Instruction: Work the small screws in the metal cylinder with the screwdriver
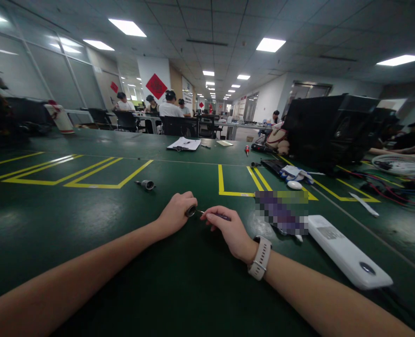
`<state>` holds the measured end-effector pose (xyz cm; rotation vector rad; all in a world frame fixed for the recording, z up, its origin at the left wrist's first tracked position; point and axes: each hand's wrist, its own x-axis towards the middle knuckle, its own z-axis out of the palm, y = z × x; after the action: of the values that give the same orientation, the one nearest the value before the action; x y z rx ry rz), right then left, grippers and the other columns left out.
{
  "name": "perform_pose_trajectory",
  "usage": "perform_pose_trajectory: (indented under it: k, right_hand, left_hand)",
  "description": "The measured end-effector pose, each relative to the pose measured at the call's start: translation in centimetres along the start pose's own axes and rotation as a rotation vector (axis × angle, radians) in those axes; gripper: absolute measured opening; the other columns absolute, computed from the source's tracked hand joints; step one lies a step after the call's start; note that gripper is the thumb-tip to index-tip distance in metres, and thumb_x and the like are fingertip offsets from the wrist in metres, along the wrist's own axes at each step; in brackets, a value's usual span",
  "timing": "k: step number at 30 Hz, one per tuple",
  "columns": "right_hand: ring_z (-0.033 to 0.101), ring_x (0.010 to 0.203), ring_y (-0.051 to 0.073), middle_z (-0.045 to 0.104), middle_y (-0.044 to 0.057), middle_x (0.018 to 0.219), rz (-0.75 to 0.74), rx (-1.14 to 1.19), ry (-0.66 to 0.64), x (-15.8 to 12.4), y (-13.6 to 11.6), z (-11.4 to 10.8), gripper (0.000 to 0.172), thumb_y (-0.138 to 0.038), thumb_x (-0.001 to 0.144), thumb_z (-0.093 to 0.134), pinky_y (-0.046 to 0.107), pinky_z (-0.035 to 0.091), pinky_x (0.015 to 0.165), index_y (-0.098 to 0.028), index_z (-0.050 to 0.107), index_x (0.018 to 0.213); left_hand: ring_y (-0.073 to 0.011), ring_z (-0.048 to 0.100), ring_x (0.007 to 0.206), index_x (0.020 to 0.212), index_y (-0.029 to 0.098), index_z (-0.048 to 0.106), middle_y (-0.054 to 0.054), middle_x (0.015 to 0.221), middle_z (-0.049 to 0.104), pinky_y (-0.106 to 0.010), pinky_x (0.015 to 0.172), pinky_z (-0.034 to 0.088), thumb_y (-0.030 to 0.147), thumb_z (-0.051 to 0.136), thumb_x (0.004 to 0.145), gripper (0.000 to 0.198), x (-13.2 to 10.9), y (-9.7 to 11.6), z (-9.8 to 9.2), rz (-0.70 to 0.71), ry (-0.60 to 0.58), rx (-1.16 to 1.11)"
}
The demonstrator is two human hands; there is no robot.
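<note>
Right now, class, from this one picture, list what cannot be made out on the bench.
All in the head view:
1. Metal part: mostly wrapped by the left hand.
2. Thin tool: covered by the right hand, tip too small.
3. Item beside the white device: pixelated.
4. Paper: writing too small.

metal ring (190, 211) | held, opening facing camera | slim purple tool (220, 216) | tip at ring
</note>
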<state>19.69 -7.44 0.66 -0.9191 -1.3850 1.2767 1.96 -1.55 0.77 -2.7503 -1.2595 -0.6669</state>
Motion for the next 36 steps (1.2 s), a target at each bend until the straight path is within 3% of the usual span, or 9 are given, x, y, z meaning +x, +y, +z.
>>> perform_pose_trajectory:
  k: [6, 12, 23, 29, 36]
  right_hand:
    - [0.052, 0.067, 0.014, 0.065, 0.005, 0.077, 0.156, 0.286, -0.038, 0.6, -0.54, -0.69, 0.01, -0.023, 0.071, 0.059, 0.027, 0.037, 0.06, -0.015, 0.065, 0.074]
    - [0.053, 0.068, 0.013, 0.066, 0.006, 0.08, 0.153, 0.328, -0.056, 0.69, -0.28, -0.94, 0.013, -0.025, 0.071, 0.06, 0.026, 0.037, 0.062, -0.014, 0.065, 0.075]
    - [0.054, 0.071, 0.015, 0.065, 0.005, 0.078, 0.058, 0.184, 0.004, 0.24, -0.02, -0.47, 0.012, -0.024, 0.072, 0.058, 0.028, 0.039, 0.063, -0.016, 0.065, 0.073]
    - [0.053, 0.065, 0.014, 0.065, 0.004, 0.068, 0.022, 0.195, 0.025, 0.33, 0.24, -0.64, 0.012, -0.021, 0.072, 0.056, 0.028, 0.038, 0.062, -0.015, 0.065, 0.067]
    - [0.052, 0.067, 0.014, 0.066, 0.004, 0.074, 0.014, 0.134, 0.07, 0.22, 0.03, -0.24, 0.012, -0.024, 0.071, 0.058, 0.027, 0.037, 0.06, -0.016, 0.066, 0.069]
  left_hand:
    - [-0.0147, 0.047, 0.068, 0.066, 0.017, 0.048, 0.0, 0.073, 0.049, -0.027, 0.063, 0.034, 0.001, 0.045, 0.069, 0.016, 0.01, -0.17, -0.11, 0.003, 0.025, -0.124]
    - [-0.0131, 0.045, 0.065, 0.063, 0.017, 0.045, 0.002, 0.069, 0.045, -0.025, 0.059, 0.035, 0.004, 0.045, 0.07, 0.015, 0.25, -0.43, -0.1, 0.024, 0.037, -0.294]
    - [-0.0153, 0.049, 0.068, 0.069, 0.017, 0.051, -0.001, 0.076, 0.052, -0.028, 0.064, 0.035, 0.001, 0.045, 0.07, 0.017, 0.07, 0.22, -0.16, -0.005, -0.013, -0.023]
    - [-0.016, 0.049, 0.068, 0.068, 0.017, 0.051, -0.002, 0.075, 0.052, -0.028, 0.063, 0.035, 0.001, 0.045, 0.07, 0.017, 0.14, 0.25, -0.17, -0.033, -0.022, 0.012]
    - [-0.0165, 0.05, 0.069, 0.07, 0.016, 0.051, -0.002, 0.077, 0.052, -0.029, 0.063, 0.035, 0.0, 0.043, 0.07, 0.018, 0.13, 0.27, -0.19, -0.007, -0.023, 0.014]
